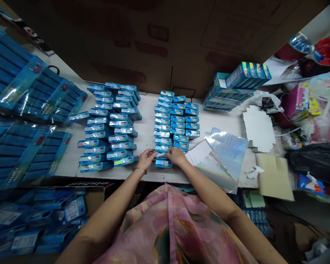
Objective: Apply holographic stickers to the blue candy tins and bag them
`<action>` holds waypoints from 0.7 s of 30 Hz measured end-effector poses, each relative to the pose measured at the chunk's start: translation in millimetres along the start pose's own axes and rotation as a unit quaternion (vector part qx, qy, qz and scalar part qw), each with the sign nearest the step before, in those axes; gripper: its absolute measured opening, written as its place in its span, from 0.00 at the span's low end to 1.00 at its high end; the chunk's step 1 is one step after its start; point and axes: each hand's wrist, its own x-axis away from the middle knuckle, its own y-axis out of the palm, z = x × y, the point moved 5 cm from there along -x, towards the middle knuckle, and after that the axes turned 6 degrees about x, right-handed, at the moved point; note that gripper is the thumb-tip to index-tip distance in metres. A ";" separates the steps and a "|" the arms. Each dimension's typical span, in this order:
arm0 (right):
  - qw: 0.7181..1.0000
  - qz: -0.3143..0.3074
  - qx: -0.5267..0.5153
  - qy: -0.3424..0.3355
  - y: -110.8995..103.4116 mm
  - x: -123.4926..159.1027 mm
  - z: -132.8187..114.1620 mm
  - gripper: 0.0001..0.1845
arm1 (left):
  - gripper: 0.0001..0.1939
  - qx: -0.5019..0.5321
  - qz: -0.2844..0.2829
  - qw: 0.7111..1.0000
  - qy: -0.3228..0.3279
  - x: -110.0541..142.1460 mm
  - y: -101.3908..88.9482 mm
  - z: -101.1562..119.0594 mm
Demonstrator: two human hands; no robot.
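Holding blue printed packages, an open brown cardboard carton sits at your lower left. Over the white surface, your left hand and right hand bend their fingers at opposite ends of one slim blue box; whether they are closed on it, you cannot tell. It lies near your end of the middle column, its narrow shiny face upward. Farther off, at back right, a blue cardboard display tray holds slim blue cartons.
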 end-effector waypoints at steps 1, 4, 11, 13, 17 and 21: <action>1.000 0.004 0.013 0.012 -0.3 0.4 -1.2 0.10 | 0.28 0.001 0.000 1.000 0.001 0.0 0.3 1.2; 0.997 0.024 0.063 0.039 -0.9 5.1 -6.2 0.12 | 0.29 0.002 0.003 1.000 0.002 -0.2 0.1 4.4; 0.980 0.094 0.171 -0.048 3.2 30.6 -6.2 0.17 | 0.27 -0.018 0.005 1.000 0.013 -1.0 -0.1 3.9; 0.966 0.099 0.201 -0.128 9.5 37.7 -11.3 0.19 | 0.27 -0.028 0.001 0.999 0.023 -2.6 0.4 1.9; 0.957 0.109 0.220 -0.157 16.0 44.7 -13.8 0.22 | 0.25 -0.091 -0.014 0.994 0.055 -0.5 -2.8 5.1; 0.955 0.140 0.170 -0.196 7.0 59.2 10.4 0.15 | 0.22 -0.270 0.056 0.945 0.173 16.8 -1.0 38.1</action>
